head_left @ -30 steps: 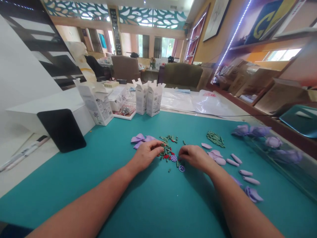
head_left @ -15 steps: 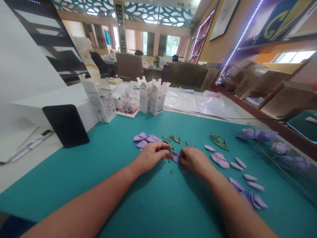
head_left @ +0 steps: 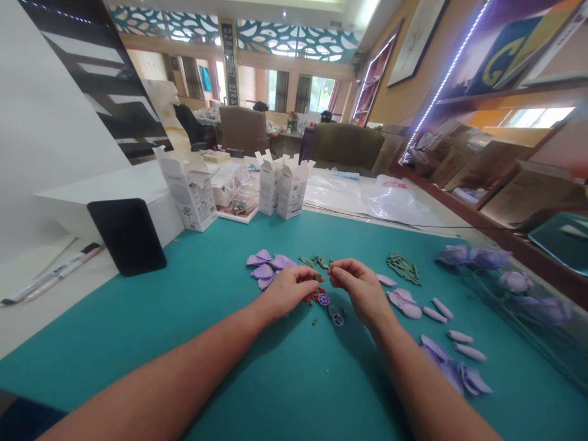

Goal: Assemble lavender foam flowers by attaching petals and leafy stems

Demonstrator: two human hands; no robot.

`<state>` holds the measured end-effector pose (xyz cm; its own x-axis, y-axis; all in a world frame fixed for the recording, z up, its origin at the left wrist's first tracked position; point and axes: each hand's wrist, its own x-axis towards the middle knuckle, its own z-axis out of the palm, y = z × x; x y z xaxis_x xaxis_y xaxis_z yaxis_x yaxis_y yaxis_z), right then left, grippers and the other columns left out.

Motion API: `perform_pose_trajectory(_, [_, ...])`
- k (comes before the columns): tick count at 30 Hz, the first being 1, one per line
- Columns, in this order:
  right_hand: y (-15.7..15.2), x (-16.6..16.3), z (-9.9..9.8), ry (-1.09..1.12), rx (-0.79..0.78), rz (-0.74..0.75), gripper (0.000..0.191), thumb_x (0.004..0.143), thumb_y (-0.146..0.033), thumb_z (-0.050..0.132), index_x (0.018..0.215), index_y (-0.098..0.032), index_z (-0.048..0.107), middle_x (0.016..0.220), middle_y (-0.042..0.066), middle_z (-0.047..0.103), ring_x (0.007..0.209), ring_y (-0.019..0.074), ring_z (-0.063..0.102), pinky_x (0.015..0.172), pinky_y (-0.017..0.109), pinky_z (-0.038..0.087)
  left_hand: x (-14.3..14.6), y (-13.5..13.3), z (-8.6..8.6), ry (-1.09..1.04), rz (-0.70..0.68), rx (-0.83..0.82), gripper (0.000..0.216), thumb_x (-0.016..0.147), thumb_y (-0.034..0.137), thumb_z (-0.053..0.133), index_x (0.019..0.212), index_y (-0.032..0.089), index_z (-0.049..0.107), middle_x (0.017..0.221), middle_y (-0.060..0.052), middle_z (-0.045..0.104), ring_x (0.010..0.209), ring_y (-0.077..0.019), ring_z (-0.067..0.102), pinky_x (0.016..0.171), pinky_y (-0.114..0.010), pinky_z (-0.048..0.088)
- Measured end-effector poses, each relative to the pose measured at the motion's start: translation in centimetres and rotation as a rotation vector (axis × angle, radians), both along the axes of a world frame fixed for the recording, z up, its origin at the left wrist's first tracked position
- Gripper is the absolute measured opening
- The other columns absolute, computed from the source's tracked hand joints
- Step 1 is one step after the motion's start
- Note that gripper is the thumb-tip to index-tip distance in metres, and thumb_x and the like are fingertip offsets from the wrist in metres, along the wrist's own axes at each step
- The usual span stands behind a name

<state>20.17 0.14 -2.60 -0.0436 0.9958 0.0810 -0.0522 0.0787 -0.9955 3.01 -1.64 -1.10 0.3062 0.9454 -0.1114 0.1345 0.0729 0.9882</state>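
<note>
One green piece is pinched in the left hand; the right hand has risen beside it, uncovering the purple wheel; its narrow grip's content I cannot tell.

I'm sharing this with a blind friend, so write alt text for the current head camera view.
A person's left hand appears to pinch a small green piece above a teal mat, the right hand close beside it; whether that one holds anything is unclear. Purple petals, purple wheels and green sticks lie around them, with white boxes standing behind.
</note>
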Motion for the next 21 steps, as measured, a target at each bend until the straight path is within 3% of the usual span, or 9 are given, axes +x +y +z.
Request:
perform_pose_trajectory(4, [-0.6, -0.9, 0.3, 0.000, 0.018, 0.020, 0.027, 0.063, -0.041, 0.074, 0.069, -0.018, 0.063, 0.059, -0.001, 0.060, 0.056, 0.0113, 0.051, 0.057, 0.026, 0.043, -0.8, 0.3, -0.9, 0.100, -0.033, 0.061, 0.029, 0.074, 0.027, 0.058, 0.098, 0.013, 0.066, 0.074, -0.001, 0.063, 0.061, -0.0115, 0.052, 0.059, -0.024, 0.041])
perform_pose_trajectory(12, [-1.3, -1.6, 0.7, -0.055, 0.052, 0.068, 0.023, 0.069, -0.040, 0.070, 0.067, -0.018, 0.061, 0.059, -0.002, 0.057, 0.059, 0.0118, 0.050, 0.057, 0.026, 0.041, -0.9, 0.0, -0.4, 0.272, -0.084, 0.229, 0.025, 0.077, 0.026, 0.053, 0.090, 0.015, 0.070, 0.070, 0.000, 0.058, 0.062, -0.0120, 0.047, 0.057, -0.023, 0.036])
perform_pose_trajectory(21, [-1.4, -1.3, 0.8, -0.171, 0.079, 0.071, 0.020, 0.072, -0.038, 0.067, 0.070, -0.018, 0.063, 0.063, -0.001, 0.060, 0.060, 0.0124, 0.052, 0.058, 0.026, 0.041, -0.9, -0.2, -0.3, 0.190, -0.093, 0.134, 0.025, 0.076, 0.027, 0.053, 0.090, 0.015, 0.069, 0.064, 0.002, 0.054, 0.059, -0.0113, 0.047, 0.055, -0.022, 0.035])
